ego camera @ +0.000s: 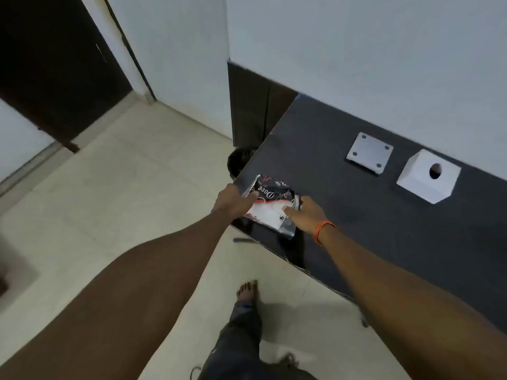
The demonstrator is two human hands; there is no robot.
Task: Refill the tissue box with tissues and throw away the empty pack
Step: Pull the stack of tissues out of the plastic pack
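Crinkled plastic is caught between both hands at the near-left corner of the dark table [384, 215]. The left hand [233, 202] curls over the left end of the tissue pack [270, 205], its thumb laid across the black printed top and the other fingers hidden beneath the wrapper. The right hand [303, 213] closes on the opposite end, thumb pressed onto the white part of the pack, with an orange band [323, 230] around its wrist. The pack sits tilted at the table edge, partly overhanging it, black with white lettering on its far half and white on the near half.

Farther right on the tabletop, well apart from the pack, lies a flat white square plate [369, 152] with a dark dot at each corner. Just beside that, nearer the wall, stands the white tissue box [426, 176], cube-shaped, with a round hole in its upper face.

Below the table corner a dark round bin [238, 161] shows on the pale tiled floor [109, 187], and a bare foot [248, 290] stands near the table edge
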